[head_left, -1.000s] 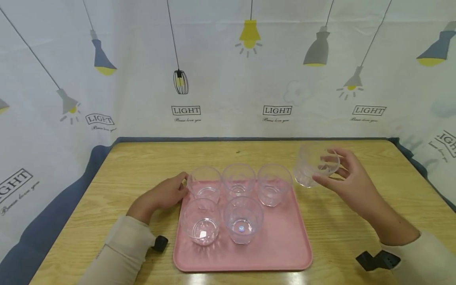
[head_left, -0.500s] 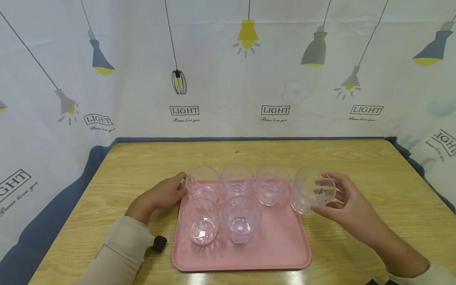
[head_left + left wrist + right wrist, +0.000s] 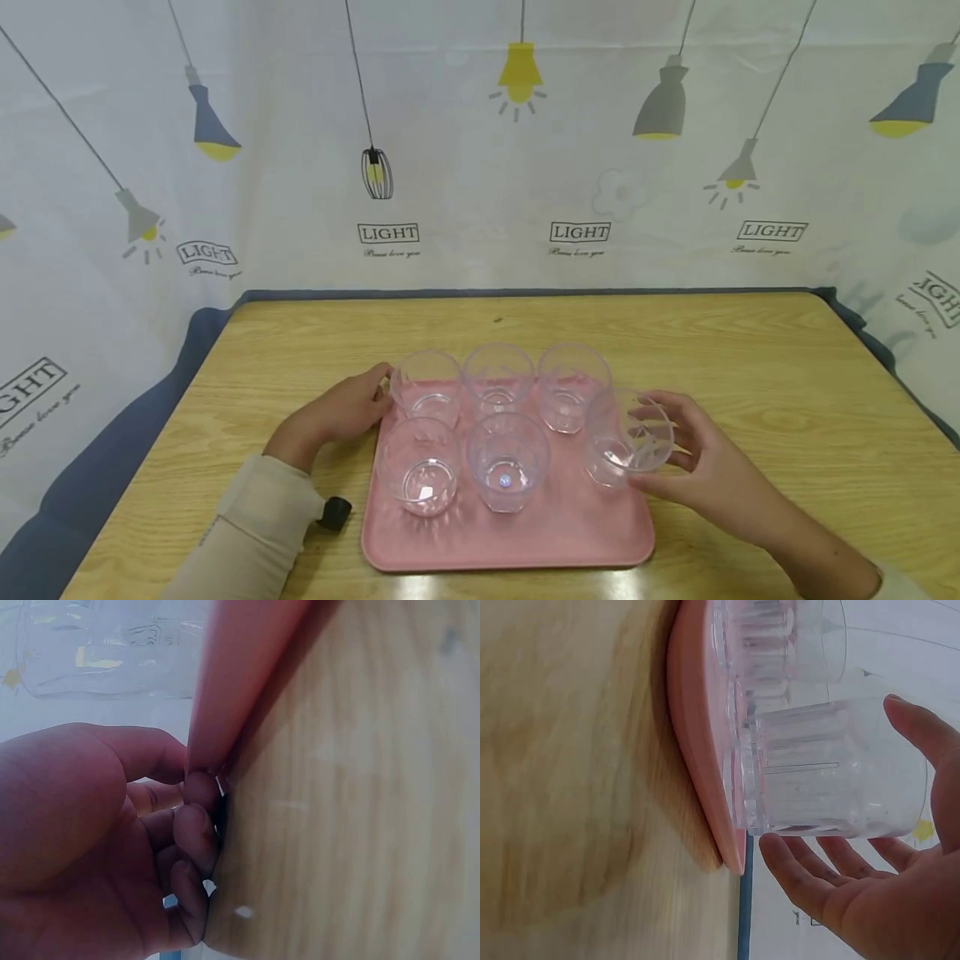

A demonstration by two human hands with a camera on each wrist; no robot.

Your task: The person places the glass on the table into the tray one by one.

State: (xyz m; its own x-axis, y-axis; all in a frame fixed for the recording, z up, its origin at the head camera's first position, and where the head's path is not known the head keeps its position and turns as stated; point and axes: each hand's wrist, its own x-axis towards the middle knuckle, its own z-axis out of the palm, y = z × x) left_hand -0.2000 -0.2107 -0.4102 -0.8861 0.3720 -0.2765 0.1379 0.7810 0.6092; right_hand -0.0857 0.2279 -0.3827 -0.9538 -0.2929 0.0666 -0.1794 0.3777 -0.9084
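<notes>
A pink tray [image 3: 570, 542] bears several clear plastic cups, three along the back and two in front. My left hand [image 3: 348, 408] pinches the tray's left edge near the back corner; in the left wrist view the thumb and curled fingertips [image 3: 196, 825] meet at the rim. My right hand [image 3: 697, 458] grips another clear cup [image 3: 840, 772] between thumb and fingers, over the tray's right side. That cup leans slightly in the head view, its base right at the tray surface; whether it touches I cannot tell. Beside it stands the front cup [image 3: 508, 467].
The tray lies on a wooden table [image 3: 300, 333]. Behind it hangs a white cloth [image 3: 480, 167] printed with lamps. A small black device [image 3: 334, 513] sits by the left sleeve.
My right hand has carried its cup from beyond the tray's back right corner, forward and left, down over the tray's right side. My left hand stays on the tray edge.
</notes>
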